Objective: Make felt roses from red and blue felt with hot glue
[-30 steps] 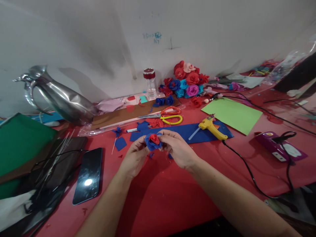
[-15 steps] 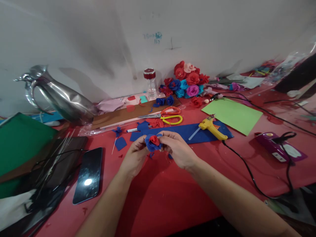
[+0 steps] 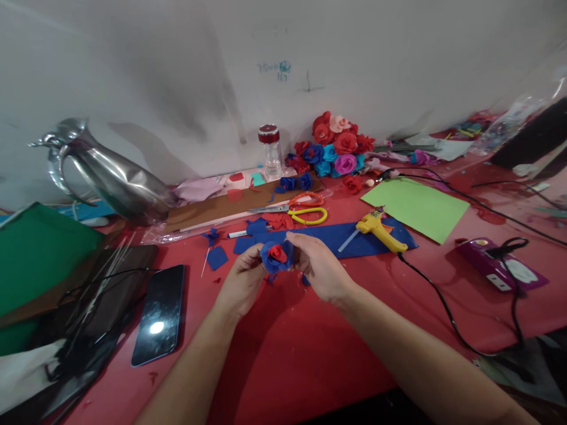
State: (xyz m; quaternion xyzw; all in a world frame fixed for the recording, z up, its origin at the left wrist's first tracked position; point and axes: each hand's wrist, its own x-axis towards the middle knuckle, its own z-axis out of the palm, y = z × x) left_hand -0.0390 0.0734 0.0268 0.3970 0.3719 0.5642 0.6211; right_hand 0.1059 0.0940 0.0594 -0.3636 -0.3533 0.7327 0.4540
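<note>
A paper flower (image 3: 277,256) with blue outer petals and a red rolled centre is held up over the red table, facing me. My left hand (image 3: 245,280) is closed on its left side, thumb and fingers near the base. From the right, my right hand (image 3: 321,268) pinches the blue petals, its fingertips partly hidden behind the flower. Just beyond the hands lie a blue paper strip (image 3: 305,236), a marker (image 3: 239,234) and scissors (image 3: 305,211) with yellow and orange handles. A yellow glue gun (image 3: 381,232) rests on the strip's right end.
Finished paper flowers (image 3: 339,144) are heaped by the wall beside a glass bottle (image 3: 270,153). A metal jug (image 3: 110,171) leans at the left. A phone (image 3: 159,316) lies left of my arm. Green paper (image 3: 416,208) and a purple power strip (image 3: 505,264) with cables lie right.
My right thumb and fingers have shifted behind the flower's right side, and more of its blue petals show. The left hand stays almost still.
</note>
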